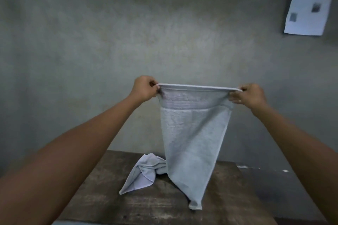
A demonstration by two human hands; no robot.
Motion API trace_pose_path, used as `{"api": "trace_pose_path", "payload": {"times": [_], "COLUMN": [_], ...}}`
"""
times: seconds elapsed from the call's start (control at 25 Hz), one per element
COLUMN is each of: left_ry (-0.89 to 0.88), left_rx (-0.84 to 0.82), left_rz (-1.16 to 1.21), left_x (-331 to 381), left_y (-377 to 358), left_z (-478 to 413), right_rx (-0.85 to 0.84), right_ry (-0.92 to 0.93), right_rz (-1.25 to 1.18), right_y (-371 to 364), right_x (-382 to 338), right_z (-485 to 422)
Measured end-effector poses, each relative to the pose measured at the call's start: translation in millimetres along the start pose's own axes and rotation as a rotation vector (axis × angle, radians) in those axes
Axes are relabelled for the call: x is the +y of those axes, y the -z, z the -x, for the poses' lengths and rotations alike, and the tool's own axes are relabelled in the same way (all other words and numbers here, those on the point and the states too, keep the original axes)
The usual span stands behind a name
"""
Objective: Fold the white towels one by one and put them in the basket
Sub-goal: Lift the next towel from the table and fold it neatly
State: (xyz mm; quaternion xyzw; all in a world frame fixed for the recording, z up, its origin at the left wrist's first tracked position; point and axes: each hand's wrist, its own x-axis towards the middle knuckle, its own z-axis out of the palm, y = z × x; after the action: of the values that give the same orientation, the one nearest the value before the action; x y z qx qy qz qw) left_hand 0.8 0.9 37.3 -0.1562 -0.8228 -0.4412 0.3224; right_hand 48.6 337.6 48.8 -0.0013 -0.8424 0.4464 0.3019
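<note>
A white towel (193, 133) hangs stretched in the air between my hands. My left hand (145, 87) pinches its top left corner and my right hand (248, 95) pinches its top right corner. The towel narrows downward and its bottom tip touches the dark wooden table (102, 197). A second white towel (144, 171) lies crumpled on the table, behind and to the left of the hanging one. No basket is in view.
A grey plaster wall (128, 33) stands right behind the table. A sheet of paper with small pictures (309, 3) is stuck to the wall at the upper right. The floor (278, 184) shows to the right of the table.
</note>
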Motion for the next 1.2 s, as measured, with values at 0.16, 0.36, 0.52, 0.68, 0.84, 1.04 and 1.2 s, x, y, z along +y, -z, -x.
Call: {"api": "trace_pose_path", "payload": {"times": [0.16,0.36,0.52,0.68,0.84,1.04,1.2], "left_ry": [-0.001,0.108,0.318,0.12,0.03,0.056,0.155], "left_rx": [0.07,-0.213,-0.609,-0.084,0.15,0.162,0.157], "left_rz": [0.021,-0.043,0.037,0.36,0.482,0.616,0.553], "left_x": [15.3,24.6,34.9,42.6,65.2,95.8,77.5], "left_y": [4.7,13.2,34.7,28.5,29.2,58.6,51.1], "left_z": [-8.1,1.5,5.8,-7.9,-17.8,-29.1,-38.7], "right_rx": [0.093,-0.113,-0.29,-0.185,-0.206,-0.026,-0.046], "right_ry": [0.073,0.024,-0.047,0.017,0.035,0.125,0.064], "right_rz": [0.171,0.077,0.048,-0.078,-0.14,-0.302,-0.335], "right_y": [17.2,24.3,41.9,53.1,66.4,76.5,44.1], "right_x": [-12.6,-13.3,-25.5,-42.5,-63.4,-87.0,-77.7], "right_z": [-5.4,-5.7,-5.7,-7.4,-6.6,-22.4,-36.7]}}
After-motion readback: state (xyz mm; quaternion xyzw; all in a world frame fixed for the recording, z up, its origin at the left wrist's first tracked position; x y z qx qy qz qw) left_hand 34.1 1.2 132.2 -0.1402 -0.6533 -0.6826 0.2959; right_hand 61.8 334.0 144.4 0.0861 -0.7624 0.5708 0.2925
